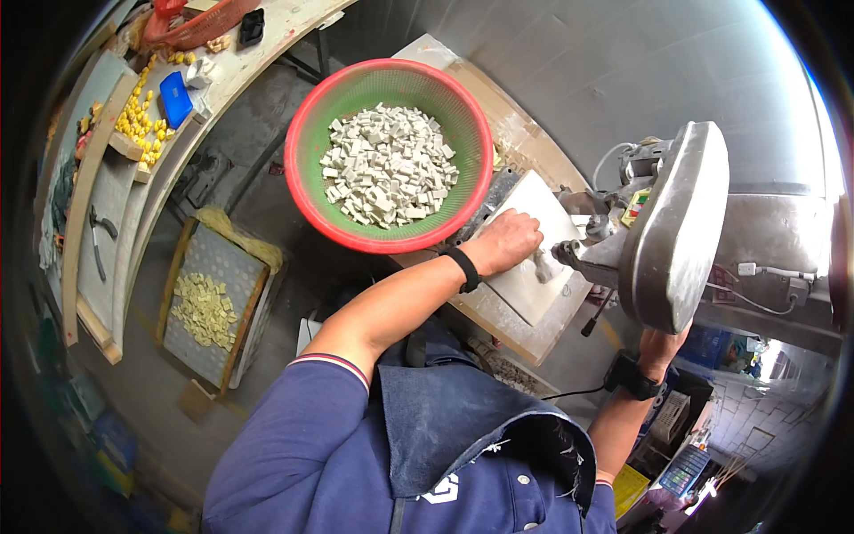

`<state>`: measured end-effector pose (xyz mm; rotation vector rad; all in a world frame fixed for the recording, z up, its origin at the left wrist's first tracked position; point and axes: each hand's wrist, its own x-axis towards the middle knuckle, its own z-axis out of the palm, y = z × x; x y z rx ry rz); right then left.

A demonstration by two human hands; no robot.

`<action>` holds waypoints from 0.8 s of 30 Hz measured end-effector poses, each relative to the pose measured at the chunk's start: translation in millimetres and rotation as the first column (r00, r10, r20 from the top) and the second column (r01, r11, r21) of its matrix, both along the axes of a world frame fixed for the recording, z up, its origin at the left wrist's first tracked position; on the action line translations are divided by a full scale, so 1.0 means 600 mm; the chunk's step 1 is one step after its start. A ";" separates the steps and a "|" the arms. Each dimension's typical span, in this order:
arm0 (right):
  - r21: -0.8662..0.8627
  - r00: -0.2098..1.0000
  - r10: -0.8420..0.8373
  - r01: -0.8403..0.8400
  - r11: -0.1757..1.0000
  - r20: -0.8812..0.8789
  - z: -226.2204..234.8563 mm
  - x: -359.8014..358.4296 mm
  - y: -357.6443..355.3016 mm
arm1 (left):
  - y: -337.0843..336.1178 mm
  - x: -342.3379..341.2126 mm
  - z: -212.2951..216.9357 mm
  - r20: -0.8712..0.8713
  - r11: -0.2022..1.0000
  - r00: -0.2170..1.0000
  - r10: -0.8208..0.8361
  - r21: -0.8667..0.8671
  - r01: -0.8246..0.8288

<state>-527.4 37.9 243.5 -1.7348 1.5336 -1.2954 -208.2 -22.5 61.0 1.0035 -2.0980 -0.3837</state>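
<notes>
My left hand [509, 241], with a black band at its wrist, rests over a pale flat board [525, 289] on the machine's table. Its fingers are curled closed, and whatever they hold is hidden. Just right of the fingers is the chuck end [574, 255] of a drill-press-like machine [673, 231] with a long metal cover. My right hand [663, 349], a black watch on its wrist, reaches up beneath the cover's near end, which hides its fingers. Beyond my left forearm, a red-rimmed green basket [302, 169] holds many small white rectangular blocks [387, 165].
On the left stands a wood-framed tray [189, 254] with small pale yellow pieces. A curved workbench [142, 209] carries a hammer [100, 240], a blue container [175, 98] and yellow pieces. A metal-sheet wall [578, 80] rises behind the machine. A cable [574, 392] hangs near my right wrist.
</notes>
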 end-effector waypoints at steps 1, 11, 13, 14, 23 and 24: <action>-0.001 1.000 -0.011 0.011 1.000 0.002 -0.002 -0.009 0.003 | -0.001 0.006 0.001 0.002 1.000 1.000 -0.011 -0.001 0.011; 0.092 0.934 -0.124 0.098 0.991 0.336 -0.028 0.008 0.037 | 0.036 0.291 -0.118 0.441 0.662 0.785 0.434 0.435 -0.610; 0.067 0.972 -0.153 0.143 0.987 0.177 -0.045 -0.003 0.047 | 0.045 0.336 -0.153 0.625 0.635 0.702 0.342 0.397 -0.663; 0.176 0.925 -0.222 0.173 0.969 0.309 -0.056 -0.007 0.058 | 0.049 0.346 -0.158 0.662 0.657 0.693 0.285 0.391 -0.644; 0.543 0.800 -0.400 0.113 0.832 0.446 -0.175 0.009 0.126 | 0.058 0.414 -0.206 0.816 0.712 0.576 -0.051 0.435 -0.552; 0.587 0.786 -0.453 0.145 0.797 0.421 -0.181 0.021 0.125 | 0.078 0.447 -0.215 0.806 0.737 0.592 0.029 0.383 -0.557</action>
